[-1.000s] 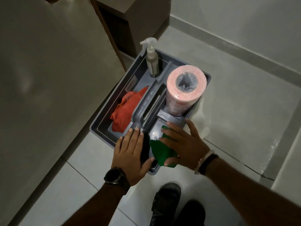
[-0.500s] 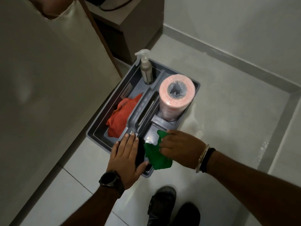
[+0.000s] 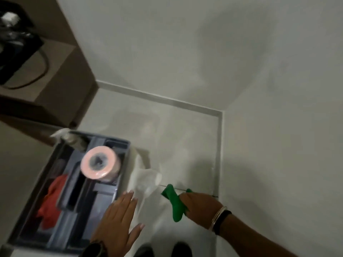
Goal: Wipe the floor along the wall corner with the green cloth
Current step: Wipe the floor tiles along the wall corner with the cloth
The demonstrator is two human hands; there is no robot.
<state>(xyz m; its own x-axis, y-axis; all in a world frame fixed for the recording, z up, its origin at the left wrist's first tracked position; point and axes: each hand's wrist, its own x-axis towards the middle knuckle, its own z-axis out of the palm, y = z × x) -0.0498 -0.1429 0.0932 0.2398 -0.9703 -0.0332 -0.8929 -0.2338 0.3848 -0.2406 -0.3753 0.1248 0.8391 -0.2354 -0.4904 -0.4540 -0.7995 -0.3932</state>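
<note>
Two hands in shot, and only one matters for what comes next. The right hand is clenched around the green cloth, which hangs bunched out of the fist toward the left and down, clear of the grey caddy and over bare floor. The left hand is flat and loose, fingers spread, holding nothing, at the caddy's near corner.

Now the geometry. The wall corner lies up and a little right of the cloth hand, well apart from it, and the pale skirting strip drops from that corner toward the right wrist. So the right hand is plainly the nearer one, and the strip's long axis points almost straight away from it. It looks like the cloth has yet to touch the floor, though blur makes that hard to call. Likely a forward reach, then a wipe along that edge.
</note>
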